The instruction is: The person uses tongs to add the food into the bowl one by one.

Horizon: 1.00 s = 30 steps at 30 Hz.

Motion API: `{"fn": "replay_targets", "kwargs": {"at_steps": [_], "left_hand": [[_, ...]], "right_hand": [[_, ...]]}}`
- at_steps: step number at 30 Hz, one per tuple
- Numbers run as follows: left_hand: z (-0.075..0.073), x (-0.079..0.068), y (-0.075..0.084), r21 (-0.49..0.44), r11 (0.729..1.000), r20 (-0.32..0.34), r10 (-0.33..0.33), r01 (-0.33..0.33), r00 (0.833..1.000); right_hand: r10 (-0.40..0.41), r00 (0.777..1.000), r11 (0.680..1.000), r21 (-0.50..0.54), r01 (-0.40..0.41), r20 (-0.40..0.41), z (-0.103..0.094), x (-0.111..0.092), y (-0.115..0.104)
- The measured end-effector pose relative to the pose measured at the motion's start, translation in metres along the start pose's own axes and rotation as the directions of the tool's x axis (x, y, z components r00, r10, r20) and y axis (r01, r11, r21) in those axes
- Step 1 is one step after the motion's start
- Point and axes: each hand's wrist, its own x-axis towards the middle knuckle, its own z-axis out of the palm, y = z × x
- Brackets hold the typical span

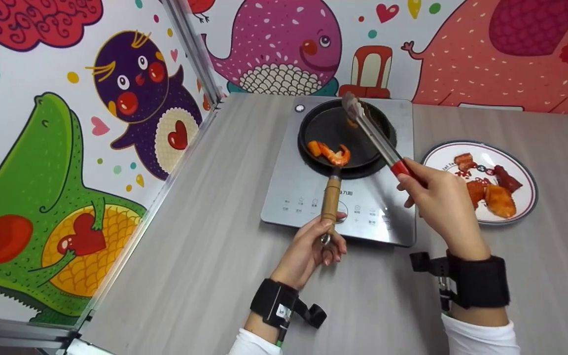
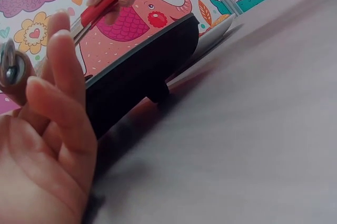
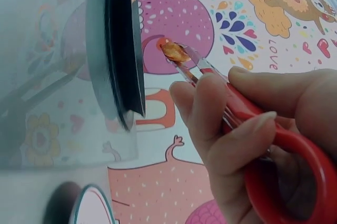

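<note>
My left hand [image 1: 306, 249] grips the wooden handle [image 1: 331, 197] of a black frying pan [image 1: 326, 125], thumb on top near its end. A cooked shrimp [image 1: 338, 157] and a small orange chunk [image 1: 314, 148] lie in the pan by the handle side. In my right hand [image 1: 442, 197] are metal tongs [image 1: 377, 138] with red grips, their tips over the pan's far side. The right wrist view shows a browned food piece [image 3: 175, 52] between the tong tips. The left wrist view has my left fingers [image 2: 66, 71] curled near the handle's metal hanging ring [image 2: 9, 63].
The pan stands on a silver induction cooker [image 1: 284, 182] with touch controls along its front. To its right, a white plate [image 1: 524, 203] with a dark rim holds several glazed food pieces [image 1: 500, 201]. Cartoon-printed wall panels [image 1: 284, 44] border the wood-grain table [image 1: 205, 236] at the back and left.
</note>
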Motion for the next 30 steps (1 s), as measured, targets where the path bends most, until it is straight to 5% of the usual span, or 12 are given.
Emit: {"fn": "replay_targets", "kwargs": {"at_steps": [30], "left_hand": [[-0.001, 0.000, 0.000, 0.014, 1.000, 0.014, 0.012, -0.013, 1.000]], "right_hand": [[-0.104, 0.994, 0.992, -0.063, 0.106, 0.031, 0.042, 0.014, -0.009]]}}
